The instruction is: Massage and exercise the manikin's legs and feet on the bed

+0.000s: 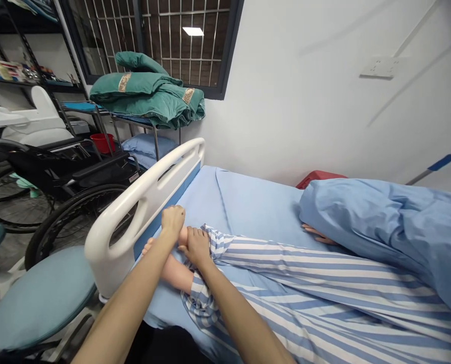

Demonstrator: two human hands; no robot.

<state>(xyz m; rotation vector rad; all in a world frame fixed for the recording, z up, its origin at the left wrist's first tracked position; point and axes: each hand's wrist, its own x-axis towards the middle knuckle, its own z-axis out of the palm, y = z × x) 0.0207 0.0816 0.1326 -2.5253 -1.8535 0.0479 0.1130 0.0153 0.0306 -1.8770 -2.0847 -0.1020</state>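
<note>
A figure in blue-and-white striped trousers (323, 283) lies on a bed with a light blue sheet (248, 202). Its bare feet (172, 273) point toward the white footboard (142, 192). My left hand (172, 220) is closed around the far foot near the toes. My right hand (197, 247) grips the same leg at the ankle, where the trouser cuff ends. A light blue quilt (380, 222) covers the upper body. A pale hand (318, 233) of the figure shows at the quilt's edge.
A black wheelchair (58, 182) stands left of the bed, with a teal stool (39, 298) in front. A green folded blanket (149, 96) lies on a metal rack by the barred window. A red box (316, 177) sits between bed and white wall.
</note>
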